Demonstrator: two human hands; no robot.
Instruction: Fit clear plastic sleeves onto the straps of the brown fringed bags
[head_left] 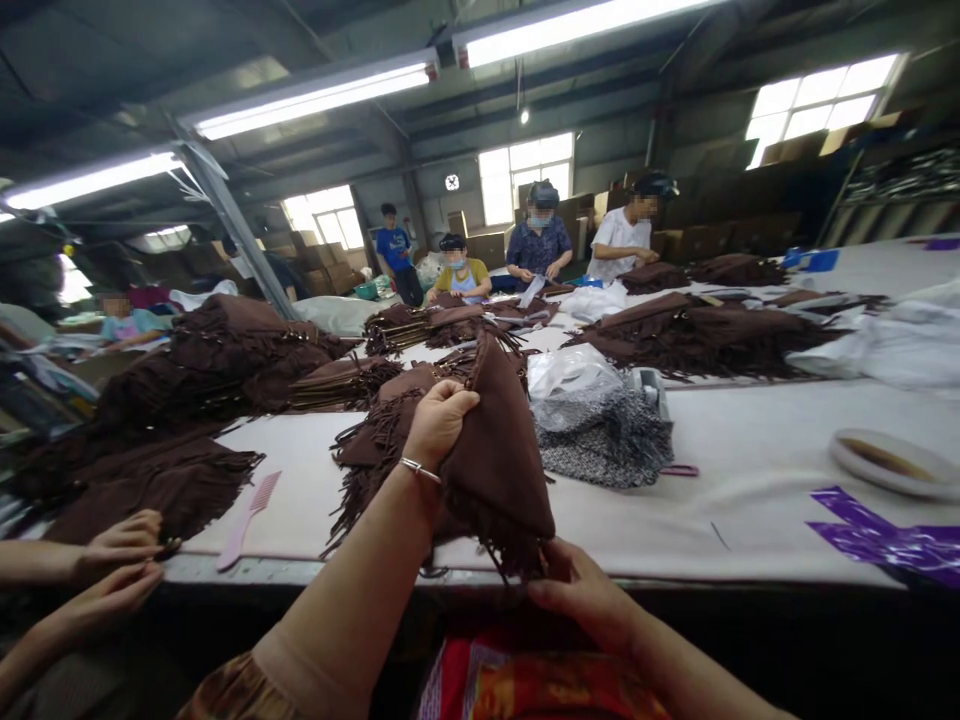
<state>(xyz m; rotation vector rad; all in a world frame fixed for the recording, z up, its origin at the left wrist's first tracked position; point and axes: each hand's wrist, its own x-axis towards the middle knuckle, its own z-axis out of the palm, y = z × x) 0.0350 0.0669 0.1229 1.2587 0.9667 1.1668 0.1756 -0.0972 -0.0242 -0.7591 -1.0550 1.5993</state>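
Note:
A dark brown fringed piece (501, 450) is held up over the front edge of the table. My left hand (441, 425), with a bracelet at the wrist, pinches its upper left edge. At its lower right corner, my right hand (566, 580) has its fingers closed around the fringed end. The fringe hangs down between the two hands. Just behind and to the left lies a pile of similar brown fringed pieces (375, 430).
A pink comb (251, 520) lies left on the white table (750, 430). Another person's hands (124, 560) are at the far left. Right are a speckled cloth bag (604, 435), a tape roll (892, 460) and purple plastic (885, 535). People work across the table.

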